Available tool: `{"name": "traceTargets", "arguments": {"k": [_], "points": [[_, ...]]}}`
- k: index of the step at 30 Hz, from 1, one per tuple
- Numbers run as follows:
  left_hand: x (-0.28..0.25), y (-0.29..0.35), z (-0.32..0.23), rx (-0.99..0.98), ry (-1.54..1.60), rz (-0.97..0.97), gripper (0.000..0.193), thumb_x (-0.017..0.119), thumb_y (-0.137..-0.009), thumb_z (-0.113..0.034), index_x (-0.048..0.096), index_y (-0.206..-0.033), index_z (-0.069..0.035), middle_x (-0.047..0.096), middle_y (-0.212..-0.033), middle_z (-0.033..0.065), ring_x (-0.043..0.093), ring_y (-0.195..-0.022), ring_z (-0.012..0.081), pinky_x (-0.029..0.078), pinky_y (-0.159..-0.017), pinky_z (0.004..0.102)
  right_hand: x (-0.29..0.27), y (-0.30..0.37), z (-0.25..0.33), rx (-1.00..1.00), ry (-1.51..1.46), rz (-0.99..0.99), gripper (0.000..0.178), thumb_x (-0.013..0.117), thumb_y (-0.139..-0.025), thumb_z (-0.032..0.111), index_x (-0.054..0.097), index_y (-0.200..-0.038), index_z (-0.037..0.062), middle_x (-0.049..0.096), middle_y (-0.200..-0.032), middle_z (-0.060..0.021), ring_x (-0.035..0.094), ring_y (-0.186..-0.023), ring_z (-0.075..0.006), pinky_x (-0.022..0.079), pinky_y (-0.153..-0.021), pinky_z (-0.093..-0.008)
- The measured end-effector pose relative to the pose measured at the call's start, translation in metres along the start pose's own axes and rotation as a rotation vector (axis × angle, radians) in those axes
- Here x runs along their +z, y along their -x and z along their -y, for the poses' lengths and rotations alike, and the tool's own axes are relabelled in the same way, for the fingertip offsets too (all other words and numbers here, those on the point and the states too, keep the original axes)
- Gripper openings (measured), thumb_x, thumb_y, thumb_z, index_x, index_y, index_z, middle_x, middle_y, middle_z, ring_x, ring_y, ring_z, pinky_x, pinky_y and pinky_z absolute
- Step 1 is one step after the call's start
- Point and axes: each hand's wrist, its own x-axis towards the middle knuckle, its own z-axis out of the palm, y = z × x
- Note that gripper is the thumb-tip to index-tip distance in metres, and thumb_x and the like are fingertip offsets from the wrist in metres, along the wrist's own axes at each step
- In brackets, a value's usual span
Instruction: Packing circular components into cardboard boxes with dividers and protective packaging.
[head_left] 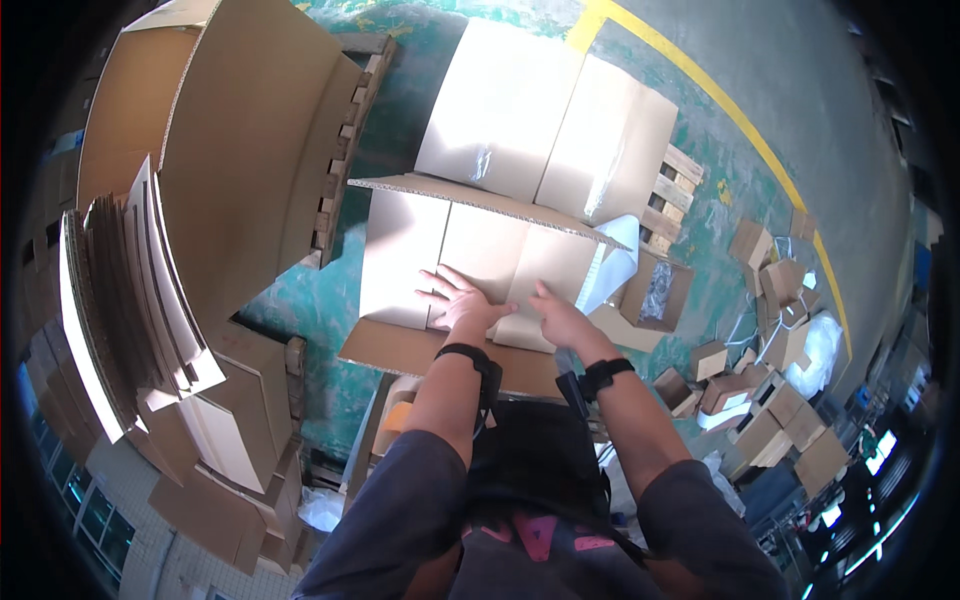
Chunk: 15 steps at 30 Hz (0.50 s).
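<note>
Before me stands an open cardboard carton [455, 348] with its flaps folded out, and flat-topped brown boxes [485, 243] fill it side by side. My left hand [462, 304] presses on these boxes, palm down with its fingers spread. Over their right part is my right hand [563, 322], one finger stretched forward; its other fingers are partly hidden beneath it. A small greyish piece shows under that hand's wrist, too unclear to name. Both wrists wear black bands with a small black device.
Two large taped cartons [500, 105] rest on a wooden pallet [672, 195] beyond. Tall cardboard sheets and a big box [250, 150] stand at left. A small open box [655, 290] sits at right, near a heap of empty boxes [785, 400] on the floor.
</note>
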Motion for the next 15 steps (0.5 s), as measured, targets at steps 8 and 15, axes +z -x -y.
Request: {"name": "traceTargets", "arguments": {"k": [8, 15], "points": [[-0.006, -0.008, 0.024, 0.003, 0.018, -0.007, 0.128, 0.077, -0.065, -0.052, -0.011, -0.144, -0.002, -0.016, -0.148, 0.0268, -0.006, -0.138, 0.0456, 0.026, -0.102, 0.0643, -0.068, -0.035, 0.102, 0.060, 0.251, -0.422, 0.060, 0.058, -0.084, 0.043, 0.047, -0.127, 0.0042, 0.045, -0.134, -0.0166, 0.044, -0.120, -0.0373, 0.032, -0.102, -0.0437], [0.056, 0.070, 0.166, 0.839, -0.230, -0.433, 0.067, 0.055, -0.083, -0.048, 0.037, -0.140, -0.017, 0.025, -0.149, 0.0149, 0.018, -0.139, 0.0358, 0.008, -0.103, 0.0674, 0.023, -0.017, 0.037, 0.133, 0.320, -0.141, 0.071, 0.053, -0.089, 0.039, 0.024, -0.144, 0.0061, 0.013, -0.152, -0.0147, 0.012, -0.141, -0.0332, 0.018, -0.111, -0.0472]]}}
